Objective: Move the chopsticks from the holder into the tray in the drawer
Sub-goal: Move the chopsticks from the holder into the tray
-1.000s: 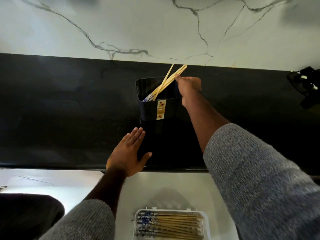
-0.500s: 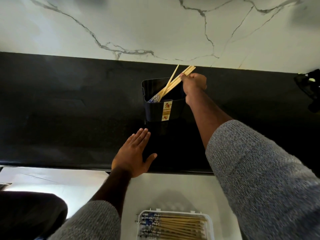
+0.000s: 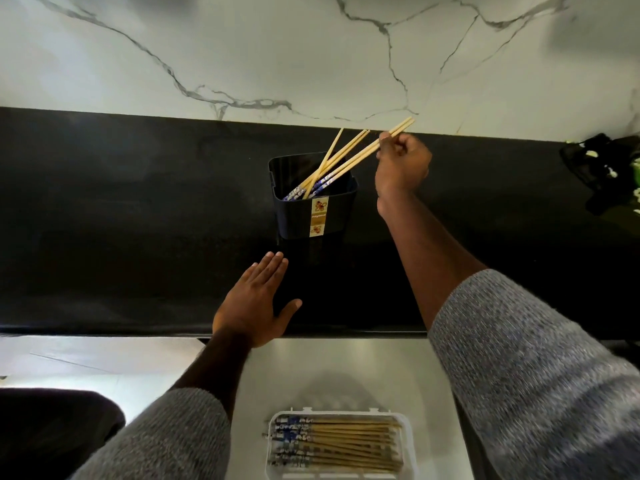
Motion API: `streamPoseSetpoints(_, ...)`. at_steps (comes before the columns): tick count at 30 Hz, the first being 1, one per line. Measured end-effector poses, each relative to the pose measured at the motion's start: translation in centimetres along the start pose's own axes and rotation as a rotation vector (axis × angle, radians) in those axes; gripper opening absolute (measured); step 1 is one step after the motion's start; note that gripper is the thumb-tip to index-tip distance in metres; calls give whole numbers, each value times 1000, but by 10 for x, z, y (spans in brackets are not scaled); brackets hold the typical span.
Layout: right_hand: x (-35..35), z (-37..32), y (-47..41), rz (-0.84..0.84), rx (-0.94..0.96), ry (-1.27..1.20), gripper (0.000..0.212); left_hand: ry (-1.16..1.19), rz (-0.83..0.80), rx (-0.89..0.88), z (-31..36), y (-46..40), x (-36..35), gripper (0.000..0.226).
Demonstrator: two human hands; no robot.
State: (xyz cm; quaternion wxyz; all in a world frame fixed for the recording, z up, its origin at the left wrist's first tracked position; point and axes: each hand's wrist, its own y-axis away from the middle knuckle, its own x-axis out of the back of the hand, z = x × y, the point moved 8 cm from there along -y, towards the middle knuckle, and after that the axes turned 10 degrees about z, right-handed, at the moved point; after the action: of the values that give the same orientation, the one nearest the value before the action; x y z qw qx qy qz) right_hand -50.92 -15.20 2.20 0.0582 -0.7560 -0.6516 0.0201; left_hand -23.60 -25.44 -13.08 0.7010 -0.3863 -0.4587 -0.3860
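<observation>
Two chopsticks (image 3: 363, 156) in right hand (image 3: 401, 164); holder (image 3: 313, 209) label (image 3: 319, 221) illegible.

No text could be read anywhere in the view. The only label was a narrow strip sticker (image 3: 319, 217) on the front wall of the black holder (image 3: 298, 220), showing small orange and red pictures on white and tan panels. Any lettering on it was too small and blurred to read.

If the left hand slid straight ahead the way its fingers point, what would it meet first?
Probably the black holder: the left hand lies flat on the counter, fingers aimed at its base, though depth is unclear.
</observation>
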Motion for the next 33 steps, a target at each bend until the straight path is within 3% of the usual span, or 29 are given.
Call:
streamPoseSetpoints(7,54,8,6,127,-137,-199,16,2,9,6,0,-1,-1,86)
streamPoseSetpoints(12,96,20,28,162,-330,-312,5,-19,17,7,1,-1,1,87)
streamPoseSetpoints(18,148,67,77,132,-531,-467,17,-20,22,-1,2,0,3,87)
streamPoseSetpoints(22,184,106,123,101,-599,-437,6,-6,32,4,5,1,6,87)
streamPoseSetpoints(33,295,232,270,333,-800,-2,27,-6,56,6,9,3,11,78)
